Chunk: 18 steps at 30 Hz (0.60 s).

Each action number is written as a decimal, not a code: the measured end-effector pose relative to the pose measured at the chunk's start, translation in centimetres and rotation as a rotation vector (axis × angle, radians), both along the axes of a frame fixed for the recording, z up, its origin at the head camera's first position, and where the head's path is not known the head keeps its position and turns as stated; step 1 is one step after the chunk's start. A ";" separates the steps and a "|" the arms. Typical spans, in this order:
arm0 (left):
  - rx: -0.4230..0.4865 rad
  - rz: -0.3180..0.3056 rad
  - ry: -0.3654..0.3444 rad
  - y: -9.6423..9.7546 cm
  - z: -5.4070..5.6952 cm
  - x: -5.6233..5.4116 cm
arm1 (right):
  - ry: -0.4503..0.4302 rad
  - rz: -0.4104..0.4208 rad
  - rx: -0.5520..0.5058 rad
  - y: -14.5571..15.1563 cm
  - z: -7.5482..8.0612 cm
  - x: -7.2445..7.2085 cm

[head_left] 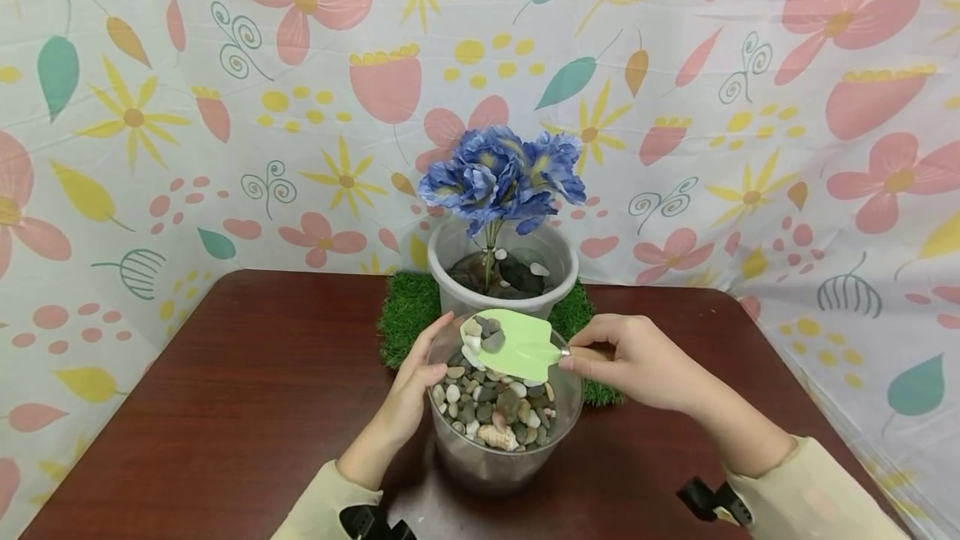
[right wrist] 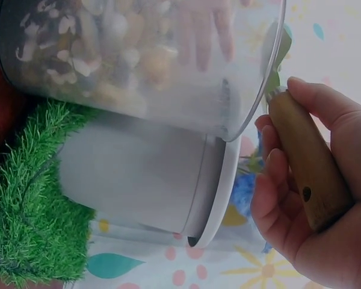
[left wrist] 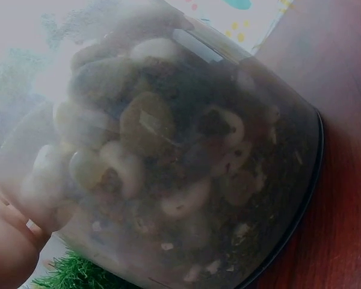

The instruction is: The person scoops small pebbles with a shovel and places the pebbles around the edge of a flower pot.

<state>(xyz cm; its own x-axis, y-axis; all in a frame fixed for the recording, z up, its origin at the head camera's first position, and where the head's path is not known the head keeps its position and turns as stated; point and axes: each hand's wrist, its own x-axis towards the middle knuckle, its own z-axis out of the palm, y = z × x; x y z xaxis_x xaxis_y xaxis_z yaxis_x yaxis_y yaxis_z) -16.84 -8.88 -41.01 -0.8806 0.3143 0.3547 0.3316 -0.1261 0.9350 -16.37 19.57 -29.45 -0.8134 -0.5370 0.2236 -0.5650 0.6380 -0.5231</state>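
Note:
My right hand [head_left: 637,361] grips the wooden handle [right wrist: 310,159] of a small garden trowel with a light green blade [head_left: 525,344]. Several grey and white pebbles [head_left: 486,333] lie on the blade, which is held over the rim of a clear plastic bucket [head_left: 495,465]. Inside that bucket are mixed pebbles [head_left: 487,402] and a ridged seashell [head_left: 498,437]. At the bucket's left side, my left hand [head_left: 408,390] holds it near the rim, thumb to the front and fingers along the outer wall. In the left wrist view, pebbles [left wrist: 147,123] show through the hazy wall.
Just behind the bucket stands a white pot [head_left: 504,302] with blue artificial flowers [head_left: 498,177] and a few stones in it. Under it lies a green artificial grass mat [head_left: 408,319]. A floral-print cloth [head_left: 300,132] hangs behind the dark red wooden table [head_left: 247,390].

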 end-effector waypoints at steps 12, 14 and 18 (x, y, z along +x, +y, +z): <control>-0.024 0.021 0.058 -0.1 0.1 0.0 | 0.019 -0.005 0.004 0.0 0.4 -0.9; -0.021 0.017 0.070 -0.1 0.0 -0.1 | 0.030 -0.011 0.010 0.0 0.5 -1.1; -0.001 -0.005 0.097 -0.2 -0.2 -0.1 | 0.037 -0.025 0.021 -0.1 0.7 -1.4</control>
<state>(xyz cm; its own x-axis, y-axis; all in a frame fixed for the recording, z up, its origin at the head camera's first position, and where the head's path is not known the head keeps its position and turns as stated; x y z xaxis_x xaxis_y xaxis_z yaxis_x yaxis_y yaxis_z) -16.94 -9.04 -41.16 -0.8402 0.3192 0.4384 0.4204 -0.1273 0.8984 -17.81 19.48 -28.76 -0.8183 -0.5212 0.2422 -0.5670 0.6631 -0.4887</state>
